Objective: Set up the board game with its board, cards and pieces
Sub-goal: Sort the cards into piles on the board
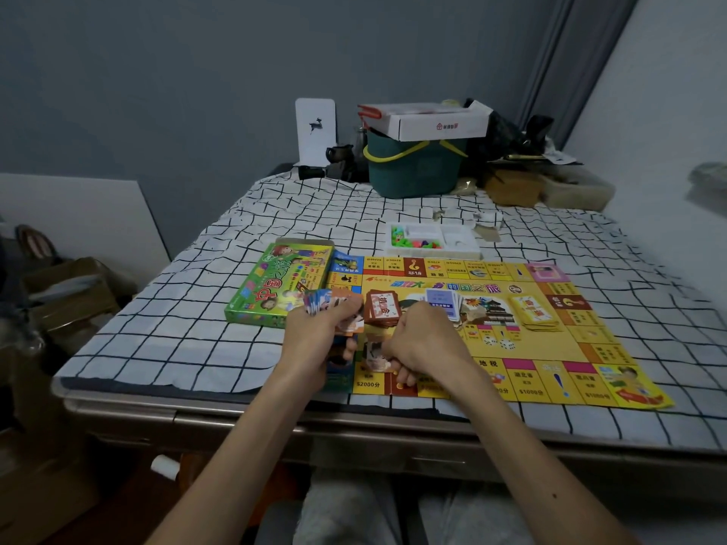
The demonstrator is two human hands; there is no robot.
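Forearms reach over the board's (550,348) near-left corner. Left hand (318,340) curls round fanned cards (324,304); right hand (425,340), fingers curled, pinches a card (377,359). Decks (381,306) and dice (497,342) lie mid-board, box (275,285) left, tray (432,239) behind.

You had a glossy paper board (550,348) | glossy card game box (275,285) left of it | matt creased cloth (177,308) beneath | smooth white plastic tray (452,253) above.
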